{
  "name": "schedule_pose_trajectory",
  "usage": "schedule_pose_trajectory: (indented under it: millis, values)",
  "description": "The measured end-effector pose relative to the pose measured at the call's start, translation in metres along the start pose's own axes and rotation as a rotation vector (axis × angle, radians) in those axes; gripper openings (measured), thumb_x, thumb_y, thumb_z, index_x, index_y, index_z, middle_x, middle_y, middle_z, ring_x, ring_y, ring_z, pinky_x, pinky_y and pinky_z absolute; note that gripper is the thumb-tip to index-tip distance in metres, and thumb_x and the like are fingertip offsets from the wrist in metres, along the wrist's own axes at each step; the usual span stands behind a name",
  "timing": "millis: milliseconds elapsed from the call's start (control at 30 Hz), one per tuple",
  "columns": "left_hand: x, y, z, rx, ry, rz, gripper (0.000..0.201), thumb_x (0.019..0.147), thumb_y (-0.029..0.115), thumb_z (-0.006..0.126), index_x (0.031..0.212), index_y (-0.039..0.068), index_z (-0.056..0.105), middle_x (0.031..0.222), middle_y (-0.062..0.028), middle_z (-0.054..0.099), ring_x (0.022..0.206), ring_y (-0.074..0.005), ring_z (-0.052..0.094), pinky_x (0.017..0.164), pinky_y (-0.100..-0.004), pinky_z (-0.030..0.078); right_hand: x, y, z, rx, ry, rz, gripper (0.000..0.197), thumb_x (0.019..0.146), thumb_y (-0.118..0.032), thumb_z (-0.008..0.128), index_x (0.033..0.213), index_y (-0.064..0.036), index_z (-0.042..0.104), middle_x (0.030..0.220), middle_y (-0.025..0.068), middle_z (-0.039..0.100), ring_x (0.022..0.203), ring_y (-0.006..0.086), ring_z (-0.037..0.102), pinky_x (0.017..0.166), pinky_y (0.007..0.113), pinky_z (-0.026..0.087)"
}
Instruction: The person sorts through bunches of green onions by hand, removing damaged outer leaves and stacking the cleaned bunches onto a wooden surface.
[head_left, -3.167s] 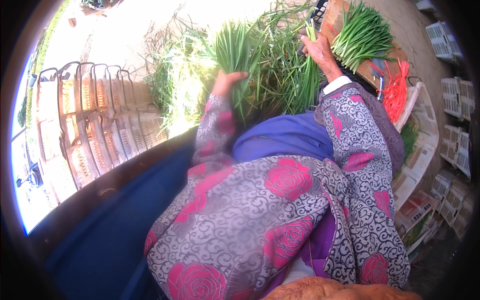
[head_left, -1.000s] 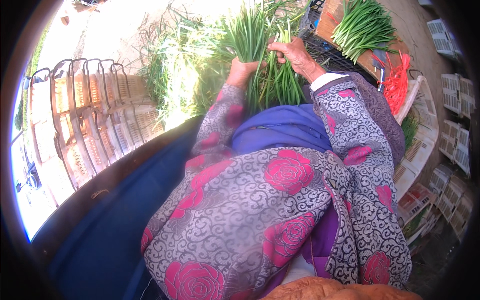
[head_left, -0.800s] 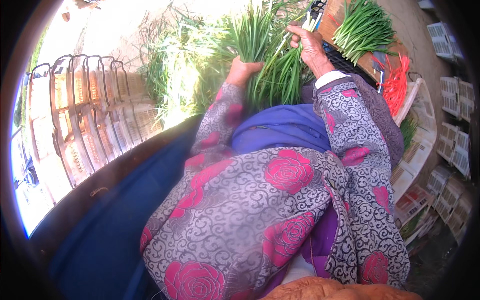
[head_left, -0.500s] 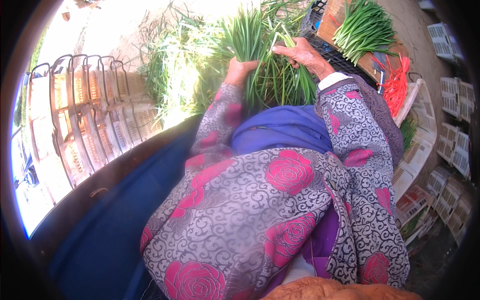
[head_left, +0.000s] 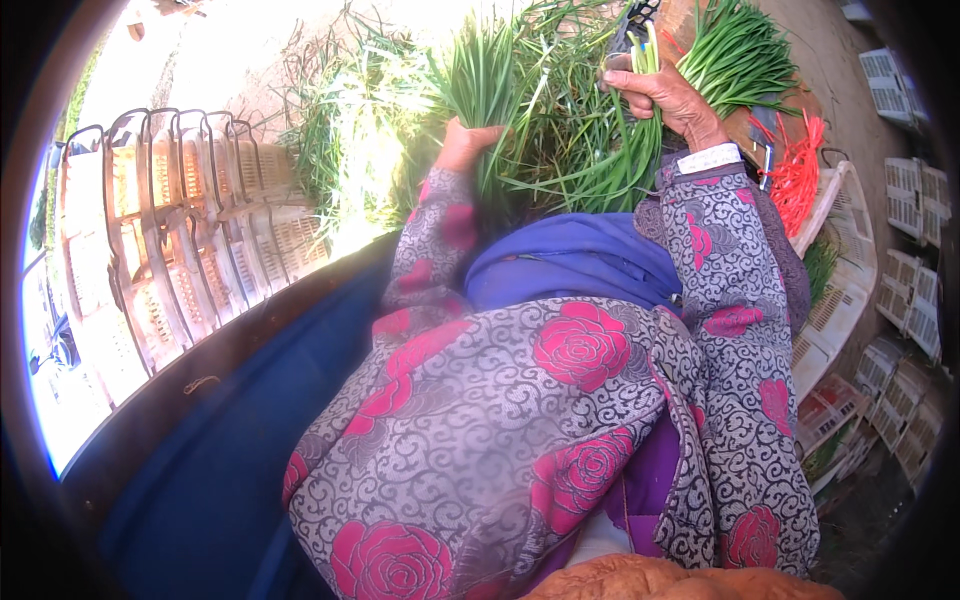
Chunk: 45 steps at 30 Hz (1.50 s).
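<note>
My left hand (head_left: 466,142) is wrapped round a thick bunch of chives (head_left: 478,78), its green blades standing upward. To its right, my right hand (head_left: 672,98) grips a thinner bundle of chives (head_left: 632,168). Pale stem ends stick up above the right thumb, and the long green leaves droop below the fist. A gap separates the two hands. Behind and between them spreads a heap of loose green leaves and dry-looking strands (head_left: 375,125).
A neat pile of chives (head_left: 738,58) lies on a wooden board at the far right, beside red ties (head_left: 795,180). Pale plastic crates (head_left: 165,235) with dark handles stand at the left. A white crate (head_left: 838,285) and several others line the right.
My right hand has moved right and a little upward with its bundle, away from my left hand. The left hand has shifted slightly left, still holding its bunch.
</note>
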<state>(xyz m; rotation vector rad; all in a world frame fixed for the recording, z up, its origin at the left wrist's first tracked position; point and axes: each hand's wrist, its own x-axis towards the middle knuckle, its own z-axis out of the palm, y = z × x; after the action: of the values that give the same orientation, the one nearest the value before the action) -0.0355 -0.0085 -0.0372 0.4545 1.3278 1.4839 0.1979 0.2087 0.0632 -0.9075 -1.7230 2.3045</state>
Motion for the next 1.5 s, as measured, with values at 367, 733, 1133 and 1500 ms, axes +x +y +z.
schedule_pose_trajectory:
  millis: [367,733,1133,1500]
  values:
    - [-0.008,0.003,0.024,-0.026,-0.056,-0.058,0.033,0.078,0.000,0.073,0.110,-0.003,0.067,0.097,-0.0125,0.073,0.080,-0.0205,0.071,0.073,-0.0325,0.059,0.017,0.041,0.084,-0.144,0.171,-0.068,0.033,0.093,-0.032,0.068,0.101,-0.0001,0.066,0.072,0.0015,0.059,0.052,0.0080,0.048,0.048,0.026,0.040]
    - [-0.011,0.013,0.022,-0.070,-0.199,-0.247,0.048,0.078,0.000,0.072,0.124,-0.002,0.059,0.105,-0.0142,0.072,0.090,-0.0258,0.073,0.082,-0.0366,0.060,0.015,0.014,0.033,-0.205,0.483,-0.239,0.040,0.092,-0.035,0.068,0.109,0.0007,0.063,0.088,0.0062,0.070,0.065,0.0117,0.057,0.057,0.028,0.047]
    - [-0.015,0.015,0.031,-0.075,-0.127,-0.206,0.028,0.078,0.002,0.077,0.104,0.001,0.068,0.086,-0.0082,0.072,0.070,-0.0178,0.067,0.067,-0.0322,0.056,0.034,0.023,0.051,-0.487,0.318,-0.167,0.026,0.084,-0.021,0.075,0.098,0.0004,0.070,0.072,0.0010,0.062,0.057,0.0083,0.057,0.051,0.025,0.045]
    - [-0.013,0.007,0.021,-0.010,-0.051,-0.176,0.020,0.078,0.003,0.074,0.097,0.000,0.069,0.082,-0.0071,0.070,0.063,-0.0172,0.065,0.057,-0.0290,0.053,0.051,0.051,-0.009,-1.035,0.757,-0.122,0.034,0.087,-0.030,0.063,0.113,-0.0087,0.069,0.091,0.0213,0.072,0.088,0.0408,0.069,0.079,0.048,0.054]
